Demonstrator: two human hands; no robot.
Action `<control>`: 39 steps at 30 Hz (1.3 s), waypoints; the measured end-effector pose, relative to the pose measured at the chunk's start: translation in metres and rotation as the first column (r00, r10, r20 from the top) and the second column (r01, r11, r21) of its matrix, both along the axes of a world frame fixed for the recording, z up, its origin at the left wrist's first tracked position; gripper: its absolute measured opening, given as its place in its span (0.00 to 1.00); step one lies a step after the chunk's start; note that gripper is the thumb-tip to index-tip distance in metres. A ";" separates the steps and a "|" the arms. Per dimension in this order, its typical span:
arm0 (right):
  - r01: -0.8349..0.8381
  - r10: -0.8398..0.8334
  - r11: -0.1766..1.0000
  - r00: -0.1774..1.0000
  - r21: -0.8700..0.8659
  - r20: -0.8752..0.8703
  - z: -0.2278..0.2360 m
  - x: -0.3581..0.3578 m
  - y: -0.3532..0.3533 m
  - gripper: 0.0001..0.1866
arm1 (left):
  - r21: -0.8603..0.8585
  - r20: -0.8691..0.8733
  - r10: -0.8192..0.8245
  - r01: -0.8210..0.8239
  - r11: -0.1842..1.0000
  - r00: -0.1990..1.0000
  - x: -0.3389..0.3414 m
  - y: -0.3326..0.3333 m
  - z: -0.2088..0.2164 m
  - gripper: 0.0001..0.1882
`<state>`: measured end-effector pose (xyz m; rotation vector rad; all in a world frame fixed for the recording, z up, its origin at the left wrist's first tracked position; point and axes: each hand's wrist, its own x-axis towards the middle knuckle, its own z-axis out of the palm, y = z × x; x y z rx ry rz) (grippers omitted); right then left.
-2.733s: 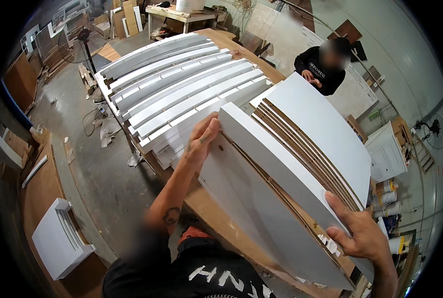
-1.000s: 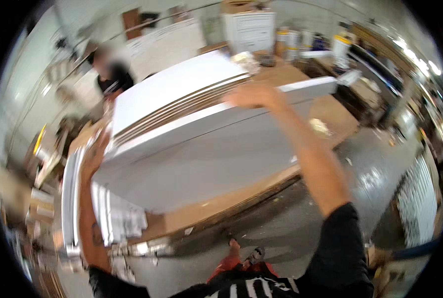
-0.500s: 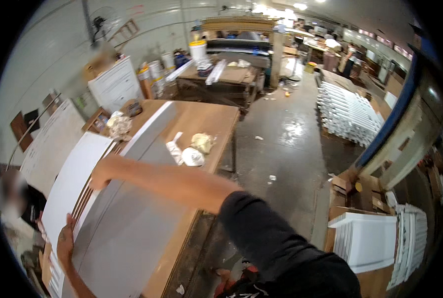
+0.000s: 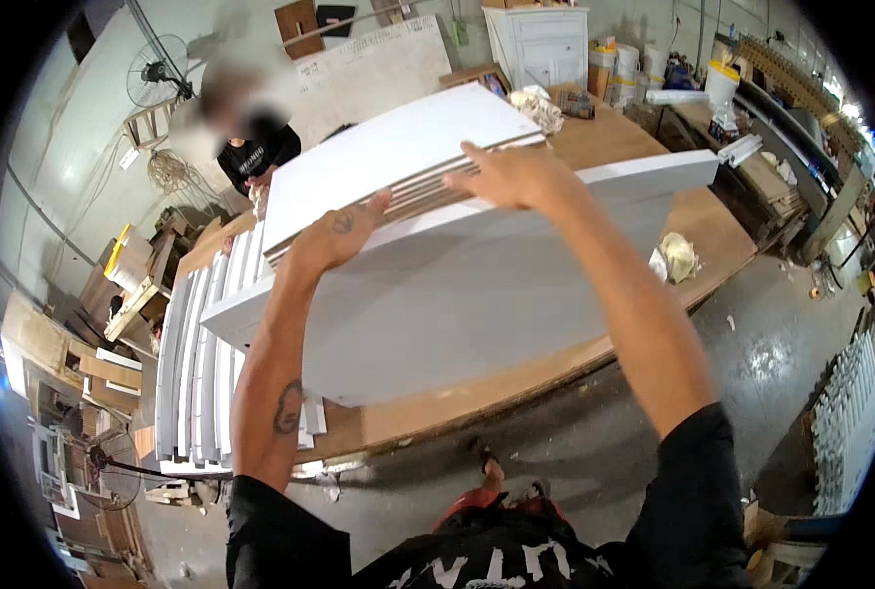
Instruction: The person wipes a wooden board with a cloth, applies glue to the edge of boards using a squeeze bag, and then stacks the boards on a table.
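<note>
A stack of thin white panels (image 4: 398,147) with brown edges lies on the brown worktable (image 4: 614,137). My left hand (image 4: 344,234) rests against the near edge of the stack, its thumb stretched out and its other fingers partly hidden. Farther right, my right hand (image 4: 516,177) reaches to the same edge with thumb and finger spread apart; neither hand visibly grips a panel. Both forearms pass over a long white-grey board (image 4: 457,304), which stands tilted on its long side between me and the stack.
Several white strips (image 4: 197,344) lie at the table's left end. Crumpled cloths (image 4: 678,257) sit to the right. A co-worker (image 4: 261,147) stands across the table. Beyond are a white cabinet (image 4: 539,44), a bucket (image 4: 128,257) and a fan (image 4: 155,71).
My view has swung left toward the table and co-worker. My right hand remains at the stack's edge, and my left hand and forearm now show more fully.
</note>
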<state>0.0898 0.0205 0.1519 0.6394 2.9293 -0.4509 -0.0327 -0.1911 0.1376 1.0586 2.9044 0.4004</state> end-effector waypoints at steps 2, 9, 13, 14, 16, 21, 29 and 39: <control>-0.053 0.063 0.994 0.992 0.093 -0.110 -0.005 0.012 -0.005 0.40 | -0.074 -0.166 -0.049 0.037 0.997 0.985 0.009 -0.005 0.023 0.29; 0.037 -0.025 0.997 0.988 0.074 -0.149 0.002 0.030 -0.005 0.31 | 0.276 -0.390 -0.130 0.251 0.928 0.911 0.028 0.062 0.004 0.30; 0.099 0.039 0.940 0.920 0.328 -0.390 -0.023 0.028 0.019 0.30 | 0.118 0.154 -0.186 0.169 0.978 0.970 0.053 0.069 0.006 0.46; 0.105 0.091 0.924 0.873 0.367 -0.479 -0.008 0.033 0.026 0.31 | 0.182 0.026 -0.225 0.216 0.959 0.974 0.050 0.071 0.004 0.45; 0.097 0.181 0.926 0.735 0.366 -0.653 0.039 0.052 0.035 0.32 | 0.264 -0.212 -0.205 0.258 0.929 0.956 0.042 0.060 -0.015 0.44; 0.140 0.045 0.966 0.741 0.220 -0.670 0.087 0.132 0.103 0.35 | 0.129 0.040 -0.059 0.053 0.990 0.997 0.074 0.080 0.007 0.43; 0.174 -0.134 0.969 0.967 0.176 -0.218 -0.007 0.067 0.113 0.36 | 0.188 -0.038 -0.221 0.224 0.956 0.975 0.040 0.068 -0.007 0.37; 0.329 -0.064 0.923 -0.376 -0.198 -0.924 -0.057 0.144 0.100 0.27 | 0.130 0.129 -0.642 0.629 0.766 0.755 0.120 0.217 0.006 0.38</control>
